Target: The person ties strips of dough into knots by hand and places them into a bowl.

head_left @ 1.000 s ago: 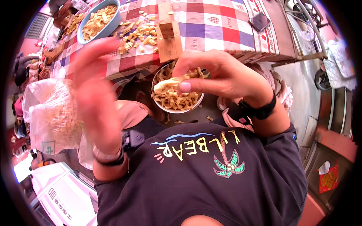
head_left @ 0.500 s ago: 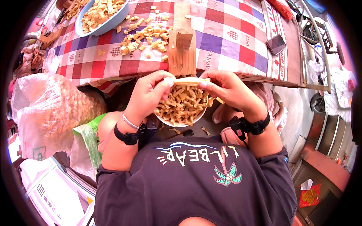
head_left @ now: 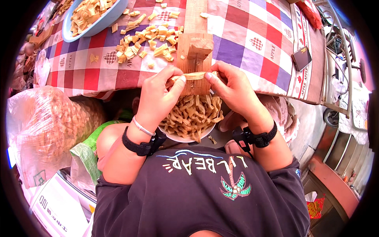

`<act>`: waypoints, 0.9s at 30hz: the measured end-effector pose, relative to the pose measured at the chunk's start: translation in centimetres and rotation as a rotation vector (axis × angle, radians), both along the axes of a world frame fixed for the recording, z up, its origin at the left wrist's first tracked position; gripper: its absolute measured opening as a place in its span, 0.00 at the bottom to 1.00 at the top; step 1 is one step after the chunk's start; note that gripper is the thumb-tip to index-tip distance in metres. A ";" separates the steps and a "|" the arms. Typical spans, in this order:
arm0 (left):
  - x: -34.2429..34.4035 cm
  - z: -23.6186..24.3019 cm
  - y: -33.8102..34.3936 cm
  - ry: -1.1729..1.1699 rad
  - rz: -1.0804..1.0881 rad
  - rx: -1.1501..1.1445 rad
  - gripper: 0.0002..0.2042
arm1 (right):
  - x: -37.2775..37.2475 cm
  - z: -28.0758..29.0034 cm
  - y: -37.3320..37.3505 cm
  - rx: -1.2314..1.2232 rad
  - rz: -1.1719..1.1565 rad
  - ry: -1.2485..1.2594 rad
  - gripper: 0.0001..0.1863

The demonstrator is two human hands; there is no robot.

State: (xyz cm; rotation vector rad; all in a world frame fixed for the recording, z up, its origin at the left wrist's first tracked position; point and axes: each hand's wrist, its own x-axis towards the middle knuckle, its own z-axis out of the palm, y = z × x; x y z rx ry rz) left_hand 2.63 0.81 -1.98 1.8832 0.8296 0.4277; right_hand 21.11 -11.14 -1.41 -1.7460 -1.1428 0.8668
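Between my two hands is a pale yellow, ridged strip (head_left: pixel 194 76), held level over the near end of a wooden stand (head_left: pixel 183 49). My left hand (head_left: pixel 158 91) pinches its left end with thumb and fingers. The right end is pinched the same way by my right hand (head_left: pixel 233 87). Just below, a white bowl (head_left: pixel 173 137) is heaped with light brown, twisted strips (head_left: pixel 191 116). To the left of the stand, short cut pieces (head_left: pixel 152 39) of similar pale strip lie scattered on the tablecloth.
A blue basin (head_left: pixel 103 31) of pale pieces stands at the far left on the checked tablecloth (head_left: pixel 237 51). A phone (head_left: pixel 302 59) lies near the table's right edge. A large filled plastic bag (head_left: pixel 55 130) stands at my left, and a metal frame (head_left: pixel 349 67) at the right.
Both hands have carried the strip from above the bowl forward onto the near end of the wooden stand. The bowl now shows more of its near contents.
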 end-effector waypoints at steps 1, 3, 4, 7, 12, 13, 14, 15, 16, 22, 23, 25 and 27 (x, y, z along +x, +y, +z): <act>0.2 -0.3 0.0 -0.008 0.007 0.016 0.07 | 0.0 -0.1 0.1 -0.031 -0.008 0.014 0.12; 0.5 -0.7 0.1 -0.027 0.023 0.041 0.08 | 0.2 0.0 0.5 -0.090 -0.021 0.042 0.11; 0.6 -0.8 0.1 -0.039 0.030 0.050 0.08 | 0.1 0.2 0.7 -0.095 -0.027 0.004 0.11; 1.2 -1.3 0.4 0.158 -0.008 0.134 0.09 | -0.1 -0.1 0.9 -0.093 -0.064 -0.155 0.11; 0.9 0.5 0.0 0.008 0.058 0.035 0.11 | 0.3 -1.4 0.6 -0.198 -0.055 -0.097 0.10; 0.4 -0.1 0.3 -0.149 -0.007 0.069 0.13 | 0.4 -0.8 0.0 -0.188 -0.042 0.016 0.11; -0.4 -0.1 0.1 -0.192 -0.023 -0.035 0.14 | 0.7 0.3 -0.5 -0.179 -0.028 0.130 0.12; -0.9 0.7 -0.4 -0.239 -0.048 -0.144 0.14 | 0.8 1.2 -0.9 -0.172 -0.024 0.239 0.13; -1.4 1.4 -0.8 -0.284 -0.074 -0.255 0.15 | 0.6 1.7 -1.2 -0.153 -0.008 0.315 0.16; -0.6 1.5 -3.3 -0.276 -0.119 -0.286 0.13 | -2.2 2.3 -1.3 -0.032 0.023 0.664 0.15; -0.5 1.7 -2.9 -0.193 -0.097 -0.224 0.13 | -2.1 2.1 -1.4 -0.014 -0.020 0.665 0.13; -0.2 0.8 -2.3 -0.138 -0.024 -0.144 0.12 | -1.6 1.5 -1.4 0.023 -0.104 0.669 0.10; -0.3 0.5 -1.1 -0.052 0.020 -0.080 0.11 | -0.6 1.5 -0.9 0.007 -0.192 0.593 0.09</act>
